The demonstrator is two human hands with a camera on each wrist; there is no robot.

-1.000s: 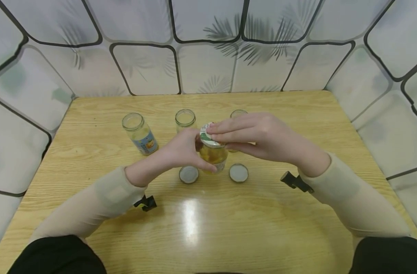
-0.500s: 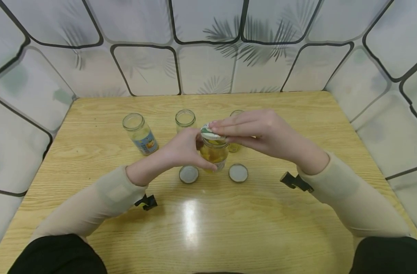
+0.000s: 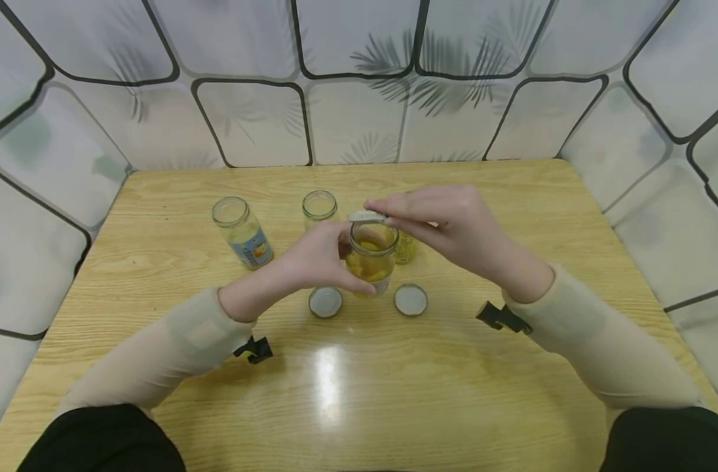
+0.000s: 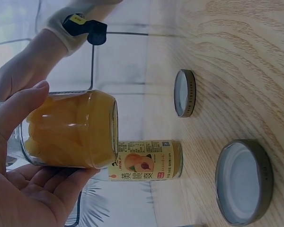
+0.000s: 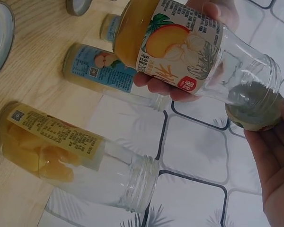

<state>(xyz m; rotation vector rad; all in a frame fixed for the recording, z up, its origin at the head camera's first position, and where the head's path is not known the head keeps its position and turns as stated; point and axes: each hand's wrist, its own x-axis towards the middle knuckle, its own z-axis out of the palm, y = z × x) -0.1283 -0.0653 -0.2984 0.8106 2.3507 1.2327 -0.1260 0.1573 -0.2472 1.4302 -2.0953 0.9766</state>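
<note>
My left hand [image 3: 314, 259] grips a glass jar [image 3: 371, 267] of orange-yellow fruit pieces, its thumb and fingers curled round the sides. In the left wrist view the same jar [image 4: 71, 130] is held up, its base apart from the table. The right wrist view shows its white label [image 5: 180, 45] with a peach picture. My right hand [image 3: 447, 213] pinches the jar's metal lid [image 3: 366, 216], tipped up at the far edge of the open mouth. From the right wrist the lid [image 5: 255, 113] shows right beside the threaded neck, fingertips along its edge.
Behind stand several open jars: a blue-labelled one [image 3: 251, 246] at left, a middle one [image 3: 320, 206], and a yellow-labelled one [image 3: 405, 249] partly hidden by the held jar. Two loose lids lie on the wooden table, one left [image 3: 325, 302], one right [image 3: 411, 299]. Patterned panels surround the table.
The lid has come off the jar and tipped up towards the back, showing the open mouth. My right hand has risen slightly with it; my left hand keeps its grip on the jar.
</note>
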